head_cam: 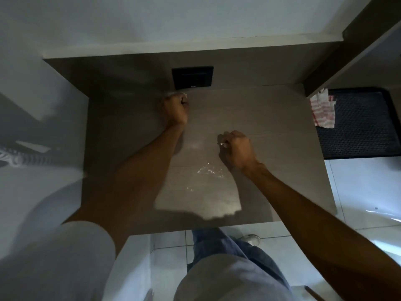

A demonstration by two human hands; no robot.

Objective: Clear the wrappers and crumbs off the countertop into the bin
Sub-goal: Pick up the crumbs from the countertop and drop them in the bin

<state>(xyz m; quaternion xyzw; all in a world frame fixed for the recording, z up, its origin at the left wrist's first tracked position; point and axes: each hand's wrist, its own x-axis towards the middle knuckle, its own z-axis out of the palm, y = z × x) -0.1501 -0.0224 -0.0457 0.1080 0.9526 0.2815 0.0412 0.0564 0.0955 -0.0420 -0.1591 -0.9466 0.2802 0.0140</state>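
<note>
The grey-brown countertop fills the middle of the view. My left hand is a fist at the back of it, just below a black wall socket, closed on a pale crumpled wrapper that pokes out at the top. My right hand is closed at the centre, pinching a small pale scrap between its fingertips. A patch of white crumbs lies on the counter just in front of my right hand, with a few more specks nearer me. No bin is in view.
A black wall socket sits on the back panel. To the right, a dark perforated mat holds a red-and-white cloth. A dark beam runs overhead at the right. White floor tiles and my legs are below the front edge.
</note>
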